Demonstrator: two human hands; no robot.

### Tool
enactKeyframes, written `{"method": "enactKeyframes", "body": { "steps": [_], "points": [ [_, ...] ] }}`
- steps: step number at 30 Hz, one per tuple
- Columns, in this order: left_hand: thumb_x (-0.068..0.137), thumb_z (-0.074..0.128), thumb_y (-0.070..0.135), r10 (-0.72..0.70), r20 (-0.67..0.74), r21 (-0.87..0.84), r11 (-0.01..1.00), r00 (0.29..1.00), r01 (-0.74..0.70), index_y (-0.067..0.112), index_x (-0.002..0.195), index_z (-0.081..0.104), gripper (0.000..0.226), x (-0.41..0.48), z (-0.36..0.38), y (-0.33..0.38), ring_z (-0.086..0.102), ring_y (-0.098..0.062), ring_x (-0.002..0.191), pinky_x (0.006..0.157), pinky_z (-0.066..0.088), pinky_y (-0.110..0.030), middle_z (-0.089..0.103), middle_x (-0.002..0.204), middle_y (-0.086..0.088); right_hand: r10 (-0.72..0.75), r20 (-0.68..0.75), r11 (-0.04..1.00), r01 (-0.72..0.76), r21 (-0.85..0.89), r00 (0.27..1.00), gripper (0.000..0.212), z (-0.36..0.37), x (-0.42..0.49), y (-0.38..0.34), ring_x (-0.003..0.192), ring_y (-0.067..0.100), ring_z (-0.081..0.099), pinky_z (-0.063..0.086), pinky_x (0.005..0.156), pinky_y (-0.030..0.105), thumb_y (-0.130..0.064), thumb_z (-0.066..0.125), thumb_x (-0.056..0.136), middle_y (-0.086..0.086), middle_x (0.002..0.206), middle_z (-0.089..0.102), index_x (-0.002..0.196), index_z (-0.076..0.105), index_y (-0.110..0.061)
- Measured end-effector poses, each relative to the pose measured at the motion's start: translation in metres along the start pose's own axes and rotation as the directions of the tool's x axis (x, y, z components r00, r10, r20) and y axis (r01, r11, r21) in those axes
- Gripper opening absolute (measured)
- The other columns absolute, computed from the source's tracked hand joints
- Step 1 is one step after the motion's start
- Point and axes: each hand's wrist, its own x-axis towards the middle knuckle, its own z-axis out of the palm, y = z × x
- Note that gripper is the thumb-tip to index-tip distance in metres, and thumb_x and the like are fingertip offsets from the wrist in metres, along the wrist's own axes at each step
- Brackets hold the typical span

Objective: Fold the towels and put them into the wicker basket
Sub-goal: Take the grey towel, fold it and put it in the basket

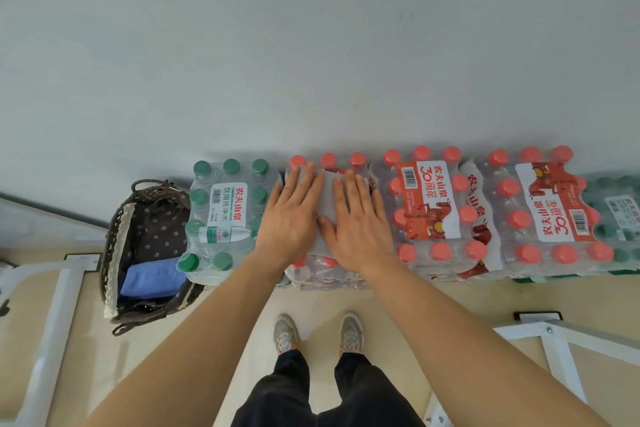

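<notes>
A folded grey towel (328,194) lies on top of a pack of red-capped water bottles (325,274), straight ahead of me. My left hand (291,215) and my right hand (353,222) both press flat on it, fingers straight, side by side. A dark wicker basket (114,236) with a flowered lining and a lace rim stands on the floor at the left. Inside it lies a folded blue towel (152,277).
Shrink-wrapped bottle packs line the grey wall: a green-capped pack (225,215) between basket and towel, two red-capped packs (433,208) (550,208) to the right. White metal frames (59,305) (554,340) stand on the beige floor at both sides. My feet (318,333) stand below.
</notes>
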Motion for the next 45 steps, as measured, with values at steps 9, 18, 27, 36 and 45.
{"method": "enactKeyframes", "body": {
  "steps": [9,18,27,36,45],
  "points": [
    [0.102,0.026,0.047,-0.117,0.08,-0.039,0.992,0.99,0.12,0.023,0.157,-0.001,0.065,-0.001,0.005,-0.001,0.005,-0.032,0.151,0.118,0.02,-0.052,-0.008,0.165,-0.01,-0.034,0.073,0.999,0.033,0.025,0.997,0.077,-0.007,0.001,0.004,0.152,0.026,-0.009,0.006,0.121,0.053,-0.06,0.007,0.095,0.011,0.165,-0.009,0.158,0.002,-0.017],
    [0.08,0.072,0.033,-0.491,0.142,-0.388,0.771,0.859,0.505,0.011,0.136,0.04,0.068,0.007,-0.033,0.013,0.055,-0.037,0.114,0.088,0.047,-0.044,0.057,0.124,-0.015,-0.169,0.167,0.978,0.144,0.152,0.971,0.083,-0.073,0.048,0.013,0.137,0.033,0.033,0.037,0.108,0.046,-0.038,0.065,0.082,0.005,0.154,0.029,0.152,0.023,-0.025],
    [0.081,0.074,0.013,-0.08,0.38,-0.404,0.882,0.921,0.243,0.03,0.142,0.046,0.07,0.041,-0.076,-0.021,0.053,-0.018,0.098,0.084,0.035,-0.021,0.055,0.11,0.003,-0.225,0.455,0.96,0.115,0.256,0.862,0.099,-0.086,0.109,-0.002,0.123,0.023,0.053,0.046,0.099,0.038,-0.026,0.087,0.064,-0.002,0.138,0.053,0.147,0.035,-0.035],
    [0.066,0.087,0.037,-0.197,0.571,-0.238,0.889,0.797,0.391,0.028,0.137,0.045,0.083,0.038,-0.071,-0.046,0.055,-0.022,0.11,0.103,0.044,-0.041,0.051,0.12,0.006,-0.18,0.538,0.894,-0.092,0.439,0.823,0.039,-0.076,0.095,0.042,0.092,0.019,0.067,0.052,0.077,0.029,-0.023,0.092,0.063,-0.006,0.095,0.07,0.093,0.066,-0.024],
    [0.074,0.08,0.022,-0.056,0.39,-0.249,0.955,0.919,0.163,0.03,0.131,0.043,0.069,0.05,-0.064,-0.036,0.052,-0.024,0.112,0.097,0.045,-0.042,0.053,0.124,-0.002,-0.226,0.487,0.974,0.188,0.126,0.843,0.071,-0.091,0.1,0.023,0.105,0.025,0.061,0.049,0.084,0.033,-0.036,0.092,0.058,0.001,0.117,0.065,0.12,0.06,-0.022]
  ]
}}
